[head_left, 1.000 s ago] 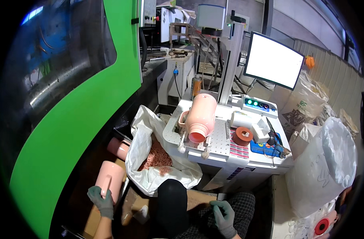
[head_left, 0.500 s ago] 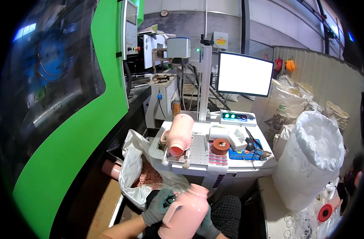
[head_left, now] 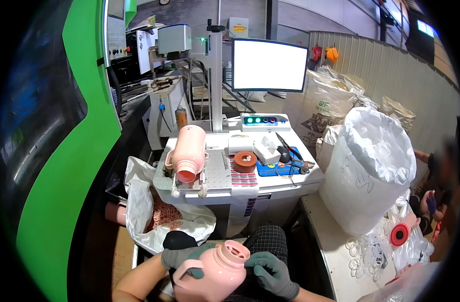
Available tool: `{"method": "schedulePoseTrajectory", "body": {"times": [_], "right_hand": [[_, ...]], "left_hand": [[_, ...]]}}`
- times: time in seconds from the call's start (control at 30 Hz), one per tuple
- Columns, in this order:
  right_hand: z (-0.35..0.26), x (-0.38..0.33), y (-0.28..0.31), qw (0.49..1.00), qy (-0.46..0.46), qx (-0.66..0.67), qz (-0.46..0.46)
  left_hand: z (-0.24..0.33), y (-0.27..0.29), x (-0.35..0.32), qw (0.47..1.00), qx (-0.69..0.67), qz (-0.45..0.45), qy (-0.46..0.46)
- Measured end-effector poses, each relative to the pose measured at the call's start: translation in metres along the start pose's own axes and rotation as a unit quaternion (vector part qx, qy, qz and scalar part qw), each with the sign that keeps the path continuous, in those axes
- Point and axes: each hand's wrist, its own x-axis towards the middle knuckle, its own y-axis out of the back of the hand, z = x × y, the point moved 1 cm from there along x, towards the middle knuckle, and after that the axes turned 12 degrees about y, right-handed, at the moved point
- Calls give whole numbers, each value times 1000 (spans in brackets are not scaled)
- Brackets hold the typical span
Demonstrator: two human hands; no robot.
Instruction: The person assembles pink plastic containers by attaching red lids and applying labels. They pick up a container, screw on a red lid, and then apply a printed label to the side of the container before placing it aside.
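Note:
A pink plastic jug body (head_left: 220, 274) with a side handle and a ringed neck tilts over my lap, its mouth up and to the right. My left hand (head_left: 182, 257), in a grey-green glove, grips it from the left behind the handle; some fingers are hidden by the jug. My right hand (head_left: 273, 274), gloved alike, is at the right of the neck with fingers curled in a pinch. What the pinch holds, if anything, is too small to tell. A similar pink jug (head_left: 188, 151) lies on the machine's perforated plate, mouth toward me.
The white machine table (head_left: 290, 183) carries a brown tape roll (head_left: 245, 162), pliers (head_left: 303, 164) and a white box (head_left: 266, 151). A white sack (head_left: 139, 176) of pink scraps stands left, a tall white bag (head_left: 363, 186) right. Another person (head_left: 439, 176) is at the far right.
My view has swung right. My left hand has moved onto the jug, and the dark tool in it no longer shows. My right hand has come from behind the jug to its neck.

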Motion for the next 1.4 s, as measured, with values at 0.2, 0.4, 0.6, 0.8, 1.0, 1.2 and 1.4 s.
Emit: {"method": "schedulePoseTrajectory", "body": {"times": [0.2,0.4,0.6,0.8,1.0,1.2,1.4], "right_hand": [[-3,-24,-1,987,-62,34,-146],[40,-42,-4,937,0,57,-344],[33,-55,0,916,94,-67,-384],[17,-31,39,966,48,-255,3],[70,58,-40,950,128,-276,76],[89,99,-68,998,-4,-30,55],[40,45,-17,983,-115,114,-87]], "left_hand": [[-78,-5,-2,991,4,-32,129],[-28,-65,7,877,294,140,354],[45,-136,117,755,281,218,551],[29,-109,79,778,240,229,534],[-62,-38,-59,944,39,77,319],[-27,-39,-99,953,-172,177,177],[53,-29,-49,960,-64,261,83]]}}
